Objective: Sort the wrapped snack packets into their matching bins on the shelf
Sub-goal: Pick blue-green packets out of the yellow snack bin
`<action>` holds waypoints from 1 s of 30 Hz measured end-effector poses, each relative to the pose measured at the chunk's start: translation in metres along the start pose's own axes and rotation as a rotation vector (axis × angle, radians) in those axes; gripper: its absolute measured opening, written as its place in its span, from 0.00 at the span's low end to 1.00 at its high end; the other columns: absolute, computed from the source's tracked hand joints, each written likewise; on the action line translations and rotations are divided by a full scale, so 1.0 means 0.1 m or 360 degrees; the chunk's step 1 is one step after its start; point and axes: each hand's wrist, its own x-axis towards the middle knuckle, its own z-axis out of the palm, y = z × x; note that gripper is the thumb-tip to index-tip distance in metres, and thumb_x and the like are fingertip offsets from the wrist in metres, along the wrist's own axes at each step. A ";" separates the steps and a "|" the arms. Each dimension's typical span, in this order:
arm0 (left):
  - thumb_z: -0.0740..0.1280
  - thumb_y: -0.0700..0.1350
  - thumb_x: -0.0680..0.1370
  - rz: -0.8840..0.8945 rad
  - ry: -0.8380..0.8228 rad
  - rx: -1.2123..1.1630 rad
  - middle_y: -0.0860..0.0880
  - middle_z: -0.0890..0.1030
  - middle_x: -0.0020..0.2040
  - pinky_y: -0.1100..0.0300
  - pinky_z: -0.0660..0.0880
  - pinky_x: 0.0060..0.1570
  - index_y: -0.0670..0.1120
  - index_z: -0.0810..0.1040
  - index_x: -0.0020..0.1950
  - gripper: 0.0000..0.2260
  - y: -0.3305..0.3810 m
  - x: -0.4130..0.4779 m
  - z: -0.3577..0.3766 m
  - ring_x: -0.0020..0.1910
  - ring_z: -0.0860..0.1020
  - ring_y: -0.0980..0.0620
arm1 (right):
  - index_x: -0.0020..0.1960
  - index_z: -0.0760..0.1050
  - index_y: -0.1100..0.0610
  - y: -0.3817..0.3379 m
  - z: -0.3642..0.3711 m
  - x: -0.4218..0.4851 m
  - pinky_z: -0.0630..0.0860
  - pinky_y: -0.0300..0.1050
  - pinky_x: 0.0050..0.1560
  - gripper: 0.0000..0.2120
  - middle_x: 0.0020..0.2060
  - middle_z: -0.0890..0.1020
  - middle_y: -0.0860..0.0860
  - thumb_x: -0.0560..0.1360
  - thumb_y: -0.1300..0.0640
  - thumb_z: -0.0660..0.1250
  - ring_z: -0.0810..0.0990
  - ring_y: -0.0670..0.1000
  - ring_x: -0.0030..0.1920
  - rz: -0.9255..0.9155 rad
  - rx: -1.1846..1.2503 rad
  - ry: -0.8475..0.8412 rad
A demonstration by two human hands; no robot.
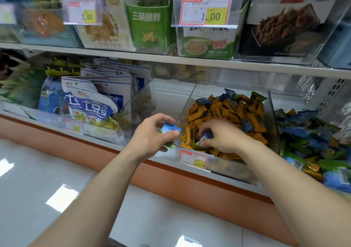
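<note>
1. The blue packet (170, 129) sits just left of the orange-packet bin (191, 96), pinched between the thumb and curled fingers of the left hand (152, 135); a green packet (169, 145) shows under the same palm, so I take it this hand is collecting strays.
2. Inside the bin, at its front left corner, the right hand (221, 136) has its fingertips closed on a blue-and-green packet (206, 135) lying among the orange ones; whether it is lifted clear I cannot tell.
3. I judge the step in hand to be picking odd colours out of the orange stock; more blue ones show towards the back of the bin.
4. The next move calls for lifting that stray out without dragging orange packets over the rim; then it goes to the heap of blue and green packets (307, 132) just right of the bin, which looks the likelier home.
</note>
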 end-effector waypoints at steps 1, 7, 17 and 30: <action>0.74 0.47 0.75 0.0010 0.0007 -0.0036 0.53 0.79 0.53 0.61 0.80 0.35 0.54 0.80 0.55 0.10 0.01 0.00 0.00 0.40 0.84 0.55 | 0.51 0.79 0.45 0.01 -0.08 -0.04 0.73 0.42 0.40 0.09 0.44 0.79 0.42 0.72 0.47 0.75 0.77 0.45 0.46 0.0004 0.0083 0.0035; 0.70 0.43 0.78 -0.0013 -0.0055 -0.0384 0.48 0.80 0.56 0.54 0.83 0.47 0.51 0.79 0.61 0.12 0.11 0.00 0.08 0.46 0.84 0.53 | 0.49 0.81 0.50 -0.16 -0.38 -0.28 0.79 0.40 0.39 0.05 0.43 0.84 0.48 0.74 0.52 0.73 0.83 0.46 0.42 0.0081 0.1056 0.0455; 0.73 0.46 0.76 0.0182 0.0088 -0.0339 0.56 0.84 0.49 0.57 0.82 0.46 0.56 0.82 0.54 0.09 0.05 0.03 0.08 0.49 0.83 0.55 | 0.51 0.83 0.54 -0.51 -0.18 -0.14 0.81 0.44 0.43 0.07 0.44 0.85 0.52 0.78 0.52 0.70 0.81 0.47 0.41 0.0208 0.1563 0.0244; 0.74 0.45 0.75 0.0037 0.0297 -0.0104 0.55 0.83 0.46 0.63 0.79 0.37 0.54 0.81 0.52 0.08 -0.17 0.10 -0.13 0.44 0.82 0.54 | 0.58 0.76 0.39 -0.12 -0.01 0.07 0.73 0.50 0.56 0.14 0.55 0.72 0.44 0.73 0.42 0.70 0.70 0.50 0.59 -0.0049 -0.0369 -0.0006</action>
